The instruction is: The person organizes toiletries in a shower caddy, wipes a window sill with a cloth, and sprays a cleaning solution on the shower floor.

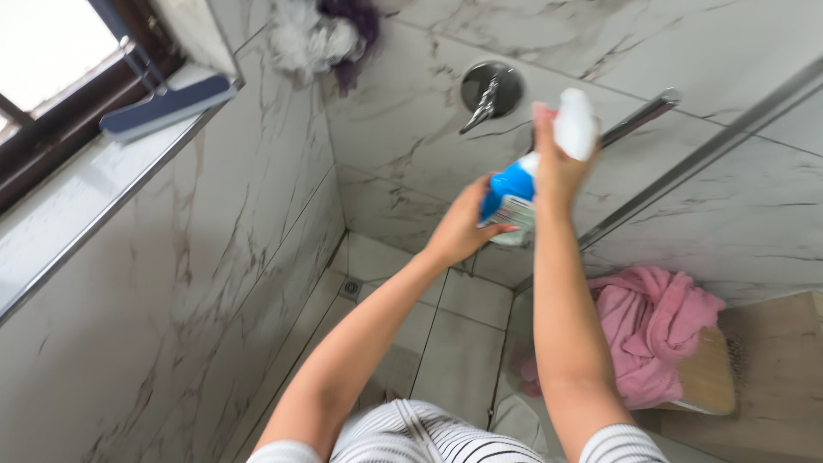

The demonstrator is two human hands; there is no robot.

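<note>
1. Spray bottle (514, 193), blue and white, is held up in front of the marble shower wall (411, 129).
2. Left hand (463, 227) closes its grip around the bottle's body.
3. Right hand (557, 159) clamps the white trigger head (576, 124).
4. Pink towel (651, 330) lies well below, right.

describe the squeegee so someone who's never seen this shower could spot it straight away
Start at the dark-framed window at upper left. On the pale ledge below it lies the blue-bladed squeegee with a metal handle. It is the only blue bar there, unlike the puffy white and purple sponges beside it.
</note>
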